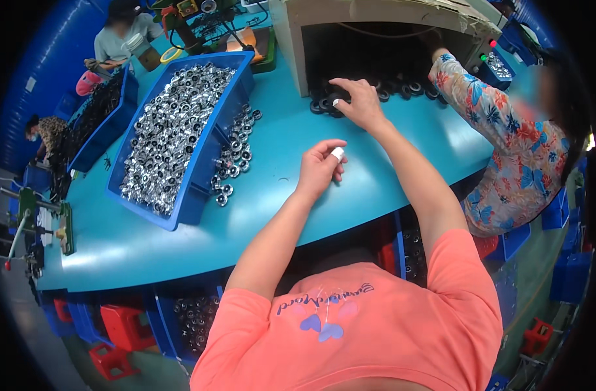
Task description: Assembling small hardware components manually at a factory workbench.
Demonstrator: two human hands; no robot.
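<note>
My right hand reaches over black round parts at the opening of a beige box. Its thumb and index finger are spread, and I see nothing held between them. My left hand rests nearer to me above the blue-green tabletop. Its fingers are loosely bent and a little apart, with nothing visible in them. White wrap covers a digit on each hand. Left of my hands stands a blue bin heaped with shiny silver-and-black round parts. Loose ones lie along its right side.
A co-worker's arm in a flowered sleeve reaches into the box from the right. Another blue bin with dark parts stands farther left. A green machine is at the back. Red stools and blue crates stand below the table.
</note>
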